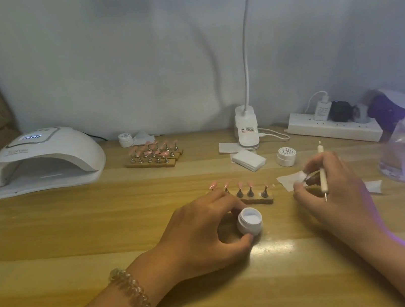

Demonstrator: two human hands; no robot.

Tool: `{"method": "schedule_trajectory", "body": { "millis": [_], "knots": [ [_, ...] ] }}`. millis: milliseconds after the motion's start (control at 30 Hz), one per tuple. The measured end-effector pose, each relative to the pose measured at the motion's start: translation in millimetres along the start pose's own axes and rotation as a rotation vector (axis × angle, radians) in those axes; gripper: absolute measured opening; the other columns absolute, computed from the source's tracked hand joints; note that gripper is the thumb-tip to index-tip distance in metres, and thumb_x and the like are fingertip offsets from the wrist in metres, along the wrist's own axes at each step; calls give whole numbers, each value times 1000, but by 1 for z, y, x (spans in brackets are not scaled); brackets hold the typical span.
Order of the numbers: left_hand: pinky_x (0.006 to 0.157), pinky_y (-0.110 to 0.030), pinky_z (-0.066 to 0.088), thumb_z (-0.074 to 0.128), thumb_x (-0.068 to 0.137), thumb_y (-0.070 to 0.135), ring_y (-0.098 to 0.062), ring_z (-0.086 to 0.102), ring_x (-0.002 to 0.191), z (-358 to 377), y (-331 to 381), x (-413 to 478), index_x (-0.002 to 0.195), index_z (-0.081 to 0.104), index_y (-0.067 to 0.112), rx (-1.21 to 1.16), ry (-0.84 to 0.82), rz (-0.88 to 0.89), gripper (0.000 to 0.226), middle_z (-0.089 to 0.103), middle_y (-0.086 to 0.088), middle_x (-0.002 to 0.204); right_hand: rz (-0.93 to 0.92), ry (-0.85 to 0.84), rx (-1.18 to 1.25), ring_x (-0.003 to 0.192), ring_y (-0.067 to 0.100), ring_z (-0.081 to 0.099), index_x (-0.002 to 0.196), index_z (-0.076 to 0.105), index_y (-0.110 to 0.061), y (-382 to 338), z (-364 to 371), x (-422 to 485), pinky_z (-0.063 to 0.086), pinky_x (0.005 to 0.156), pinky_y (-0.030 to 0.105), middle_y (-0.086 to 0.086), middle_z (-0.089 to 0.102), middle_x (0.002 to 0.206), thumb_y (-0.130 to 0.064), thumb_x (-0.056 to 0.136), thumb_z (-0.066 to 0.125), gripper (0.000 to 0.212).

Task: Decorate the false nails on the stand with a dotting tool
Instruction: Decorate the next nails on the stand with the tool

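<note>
The false nails were pink, and the stand under them was pale brown wood, like the table, which had long lighter and darker grain stripes. The jar, the dotting tool and the curing lamp were white, the backdrop cloth was grey-blue, and the coiled bracelet was a clear golden colour.

left wrist: spiral-coil bracelet, translucent pale gold | left hand, right hand: bare | forearms: bare
</note>
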State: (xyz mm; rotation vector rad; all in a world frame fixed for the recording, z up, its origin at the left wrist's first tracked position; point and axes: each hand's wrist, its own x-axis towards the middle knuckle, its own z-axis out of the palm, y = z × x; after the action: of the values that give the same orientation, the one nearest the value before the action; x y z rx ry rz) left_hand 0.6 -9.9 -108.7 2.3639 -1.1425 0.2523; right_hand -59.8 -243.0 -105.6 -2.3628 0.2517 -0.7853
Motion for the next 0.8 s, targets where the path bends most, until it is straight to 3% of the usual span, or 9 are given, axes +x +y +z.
{"method": "schedule_trajectory", "body": {
  "millis": [133,300,400,533,667,800],
  "knots": [
    [68,-19,43,58,75,62,2,48,83,0,2,0,100,48,39,10,25,15,35,54,21,97,115,-80,-61,89,17,52,99,49,-20,5,1,3,34,67,33,-2,55,96,-15,81,71,29],
    [55,-20,33,52,73,55,-9,45,71,-7,-1,4,89,45,28,-41,207,-62,32,46,12,84,181,-122,-190,104,27,50,102,48,-21,1,0,4,40,83,40,0,57,103,-17,82,67,28],
    [57,-27,35,45,71,56,-13,44,70,-16,-18,9,84,48,19,-180,344,-228,40,49,4,82,112,-68,-155,104,27,52,105,47,-22,-5,-1,1,41,89,44,-1,58,106,-18,81,67,31],
    [60,-33,37,46,65,56,-27,55,72,-19,-39,9,84,52,15,-338,297,-458,46,65,-8,81,-100,-154,-145,95,13,57,103,47,-27,-12,5,-7,38,88,41,-16,58,97,-31,82,70,32],
    [57,-26,38,46,61,64,-11,52,66,-15,-36,8,88,53,16,-375,179,-405,56,63,1,76,-195,-243,-214,98,6,55,105,45,-32,-9,8,-7,30,90,35,-23,56,99,-45,81,70,37],
    [61,-17,41,55,63,61,-2,55,67,-15,-30,8,89,53,21,-446,88,-348,48,64,11,79,-188,-245,-198,98,7,55,105,43,-34,-5,9,-5,30,88,34,-23,56,99,-40,83,71,36]
  ]
}}
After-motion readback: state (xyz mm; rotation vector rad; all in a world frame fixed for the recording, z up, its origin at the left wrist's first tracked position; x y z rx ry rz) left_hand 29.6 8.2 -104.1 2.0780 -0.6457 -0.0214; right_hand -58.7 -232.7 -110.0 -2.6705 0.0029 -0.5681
